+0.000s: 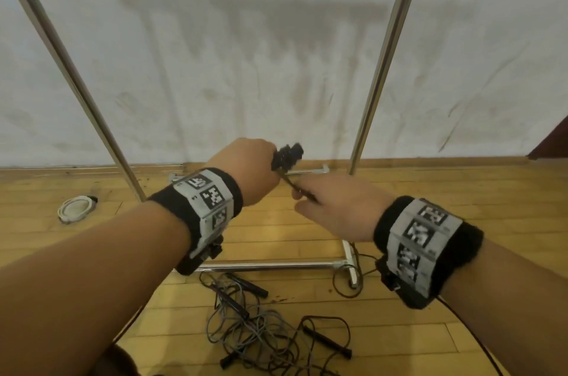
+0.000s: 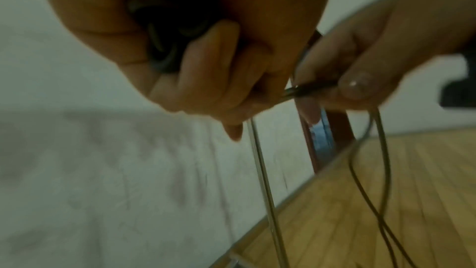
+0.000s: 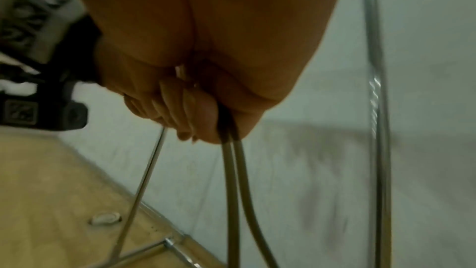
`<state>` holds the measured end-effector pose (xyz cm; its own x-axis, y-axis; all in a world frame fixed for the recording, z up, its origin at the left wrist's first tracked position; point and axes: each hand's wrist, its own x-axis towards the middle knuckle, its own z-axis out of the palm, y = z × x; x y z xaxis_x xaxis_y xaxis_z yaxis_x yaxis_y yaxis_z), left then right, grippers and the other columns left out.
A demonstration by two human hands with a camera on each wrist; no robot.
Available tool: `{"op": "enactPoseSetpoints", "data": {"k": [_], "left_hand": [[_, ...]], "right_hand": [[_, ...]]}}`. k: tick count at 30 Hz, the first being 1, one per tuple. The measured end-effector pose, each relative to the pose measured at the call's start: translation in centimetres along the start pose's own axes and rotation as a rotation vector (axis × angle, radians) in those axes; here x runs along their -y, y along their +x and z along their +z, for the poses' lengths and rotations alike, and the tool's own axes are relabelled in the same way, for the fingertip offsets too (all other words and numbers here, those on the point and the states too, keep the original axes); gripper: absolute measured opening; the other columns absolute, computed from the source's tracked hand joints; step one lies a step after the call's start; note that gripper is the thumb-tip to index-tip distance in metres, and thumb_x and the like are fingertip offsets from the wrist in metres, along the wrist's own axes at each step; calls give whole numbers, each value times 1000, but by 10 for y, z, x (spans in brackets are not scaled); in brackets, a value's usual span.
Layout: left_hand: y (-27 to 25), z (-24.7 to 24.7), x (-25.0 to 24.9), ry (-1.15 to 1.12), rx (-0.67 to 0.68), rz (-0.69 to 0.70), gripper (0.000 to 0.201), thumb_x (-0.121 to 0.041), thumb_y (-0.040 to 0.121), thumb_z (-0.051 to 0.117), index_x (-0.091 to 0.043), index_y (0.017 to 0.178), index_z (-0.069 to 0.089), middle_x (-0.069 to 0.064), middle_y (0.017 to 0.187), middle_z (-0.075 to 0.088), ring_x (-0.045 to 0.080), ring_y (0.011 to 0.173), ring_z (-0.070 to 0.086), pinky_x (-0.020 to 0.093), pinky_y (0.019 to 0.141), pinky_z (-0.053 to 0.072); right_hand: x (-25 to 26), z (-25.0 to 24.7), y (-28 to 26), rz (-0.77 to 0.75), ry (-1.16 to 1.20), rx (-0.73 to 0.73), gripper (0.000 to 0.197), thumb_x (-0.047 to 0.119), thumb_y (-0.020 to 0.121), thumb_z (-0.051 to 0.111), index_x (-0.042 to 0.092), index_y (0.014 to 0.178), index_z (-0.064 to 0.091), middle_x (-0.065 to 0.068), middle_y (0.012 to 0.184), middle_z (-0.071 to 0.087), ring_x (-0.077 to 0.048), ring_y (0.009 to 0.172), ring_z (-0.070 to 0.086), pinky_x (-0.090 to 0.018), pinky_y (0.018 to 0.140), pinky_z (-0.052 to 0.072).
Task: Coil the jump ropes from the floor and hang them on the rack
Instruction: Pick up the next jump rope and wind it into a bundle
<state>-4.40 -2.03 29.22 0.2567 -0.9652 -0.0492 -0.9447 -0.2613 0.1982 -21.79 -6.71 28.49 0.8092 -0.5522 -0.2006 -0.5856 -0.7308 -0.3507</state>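
My left hand (image 1: 246, 170) is fisted round the black handles (image 1: 289, 154) of a jump rope, held up in front of the rack; the handle ends (image 2: 167, 34) show inside the fist in the left wrist view. My right hand (image 1: 332, 206) pinches the rope's dark cord (image 1: 296, 186) close to the left hand. Two strands of that cord (image 3: 231, 170) hang down from the right fingers (image 3: 180, 107). The strands (image 2: 381, 160) show again in the left wrist view. More jump ropes (image 1: 261, 329) lie tangled on the wooden floor below my arms, with black handles (image 1: 327, 340).
The metal rack's slanted uprights (image 1: 384, 59) (image 1: 61, 50) stand before a white wall; its base bar (image 1: 267, 266) lies on the floor. A coiled white rope (image 1: 76, 207) lies at the left. A dark cord (image 1: 347, 283) loops round the rack's right foot.
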Motion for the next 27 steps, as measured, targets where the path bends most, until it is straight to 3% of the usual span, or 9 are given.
{"op": "enactPoseSetpoints", "data": {"k": [4, 7, 10, 14, 19, 21, 23, 25, 27], "left_hand": [[-5, 32, -20, 297, 294, 109, 22, -13, 103, 52, -18, 86, 64, -2, 81, 63, 16, 67, 56, 27, 58, 43], [-9, 38, -23, 283, 388, 246, 26, -19, 102, 52, -24, 77, 56, -4, 74, 56, 13, 62, 50, 25, 54, 36], [-9, 32, -18, 277, 372, 355, 13, -25, 101, 54, -24, 102, 67, -7, 76, 58, 9, 63, 51, 23, 54, 35], [-13, 30, -17, 375, 295, 412, 18, -32, 102, 50, -27, 110, 66, -7, 71, 55, 9, 60, 49, 25, 50, 33], [-5, 17, -9, 199, 20, 210, 29, -46, 97, 60, -23, 115, 60, -6, 85, 59, 19, 76, 57, 32, 62, 44], [0, 13, 2, 55, -174, 124, 52, -48, 91, 73, -21, 130, 52, 2, 117, 63, 25, 103, 62, 36, 80, 53], [0, 11, 13, -114, -265, 30, 84, -41, 87, 81, -18, 154, 35, 9, 148, 46, 31, 129, 54, 39, 102, 49], [-5, 9, 16, -313, -189, -67, 101, -39, 86, 83, -19, 163, 21, 8, 156, 41, 27, 133, 54, 35, 103, 48], [-14, 16, 9, -429, -25, -68, 99, -46, 83, 85, -23, 160, 28, -2, 146, 56, 16, 118, 63, 31, 92, 56]], "right_hand": [[20, 3, 4, -77, -490, 62, 23, 26, 107, 48, 21, 119, 67, 3, 91, 63, -17, 78, 60, -28, 63, 42], [16, -10, 1, -114, -464, 62, 23, 40, 101, 55, 24, 99, 71, 9, 73, 59, -8, 63, 54, -24, 53, 39], [-2, -18, -4, -64, -182, -38, 32, 60, 88, 66, 31, 101, 59, 11, 84, 63, -8, 74, 57, -28, 62, 46], [-15, -9, -3, -19, -23, 129, 50, 62, 93, 59, 27, 128, 60, 9, 108, 72, -11, 97, 64, -37, 87, 54], [-23, -14, 5, -44, 55, -44, 33, 52, 99, 54, 27, 100, 75, -1, 84, 72, -18, 76, 66, -42, 75, 55], [-29, -16, 6, 0, 151, -162, 35, 53, 99, 54, 27, 95, 77, -2, 78, 73, -16, 65, 63, -29, 62, 49], [-35, -16, 6, 67, 281, -291, 37, 52, 99, 55, 25, 93, 79, -5, 82, 76, -18, 71, 66, -28, 65, 51], [-36, -13, 6, 131, 426, -373, 36, 50, 99, 55, 24, 97, 80, -10, 90, 77, -29, 86, 70, -43, 81, 56], [-30, -9, 6, 160, 483, -388, 35, 50, 100, 56, 24, 100, 80, -11, 93, 78, -33, 91, 71, -49, 85, 55]]}}
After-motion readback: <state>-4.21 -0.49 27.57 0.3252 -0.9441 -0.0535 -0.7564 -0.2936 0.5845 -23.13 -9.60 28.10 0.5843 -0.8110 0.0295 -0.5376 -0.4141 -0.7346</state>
